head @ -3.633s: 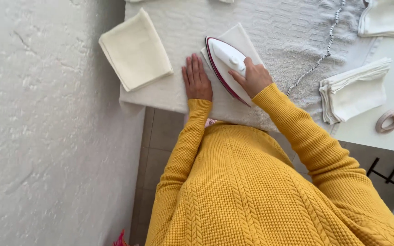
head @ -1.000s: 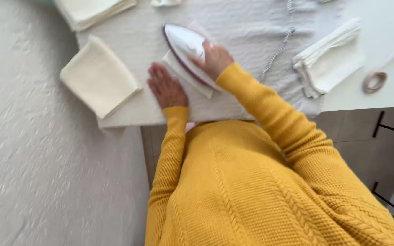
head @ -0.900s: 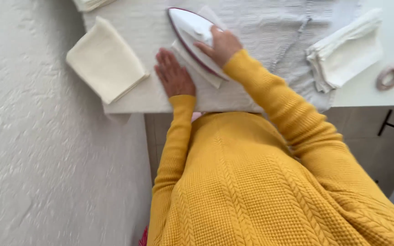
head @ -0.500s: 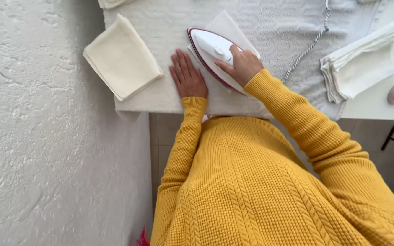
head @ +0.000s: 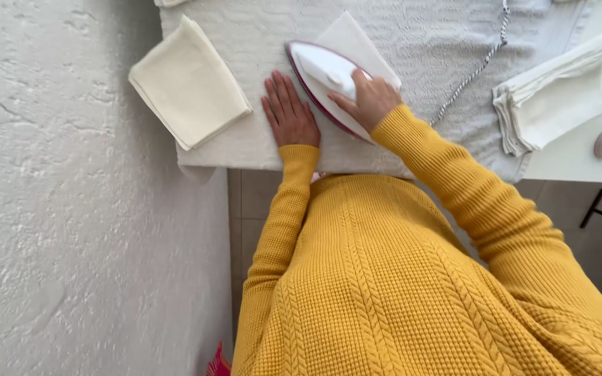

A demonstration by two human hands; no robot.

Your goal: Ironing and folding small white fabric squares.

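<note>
Right hand [head: 372,99] clamped around the handle of a white, maroon-edged iron [head: 325,82], long axis running away up-left from the knuckles, nose farthest. Left hand [head: 288,111] just beside it, flat and fully open, gripping nothing, pinning the white cloth [head: 352,43] under the iron. Farther left, well apart, a folded cream cloth [head: 188,82]. Compared with half a second ago, barely shifted; same grip.

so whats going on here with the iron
A person in a yellow knit sweater is ironing. Their right hand grips the white iron, which sits on a white cloth atop the grey padded board. Their left hand lies flat beside it. A folded cream cloth lies further left, a stack of folded cloths right.
</note>
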